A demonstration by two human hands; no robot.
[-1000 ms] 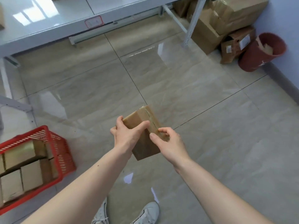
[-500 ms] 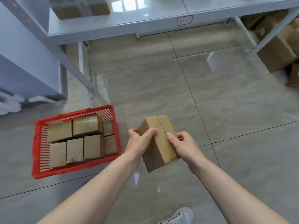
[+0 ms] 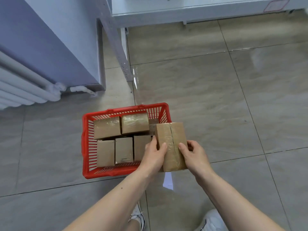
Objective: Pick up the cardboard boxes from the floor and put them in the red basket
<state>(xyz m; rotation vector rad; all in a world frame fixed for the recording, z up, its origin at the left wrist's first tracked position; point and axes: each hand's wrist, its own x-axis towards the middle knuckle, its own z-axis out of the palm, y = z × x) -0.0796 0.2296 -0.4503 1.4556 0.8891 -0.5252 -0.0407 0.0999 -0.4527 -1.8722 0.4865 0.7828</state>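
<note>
A taped brown cardboard box (image 3: 171, 139) is held in the air between both hands, over the right edge of the red basket (image 3: 85, 147). My left hand (image 3: 154, 155) grips its left side and my right hand (image 3: 194, 155) grips its right side. The basket stands on the tiled floor and holds several cardboard boxes (image 3: 123, 150) packed side by side, two of them on top at the back. The basket's right wall is partly hidden behind the held box.
A white radiator (image 3: 21, 87) and a lilac wall panel (image 3: 55, 47) stand at the left. A white shelf unit (image 3: 191, 12) with a slanted metal leg (image 3: 120, 52) is at the back. My white shoes (image 3: 211, 220) show at the bottom edge.
My view has swung left and down, so the basket now sits in the middle. The box in both hands has moved toward the basket and now overlaps its right edge.
</note>
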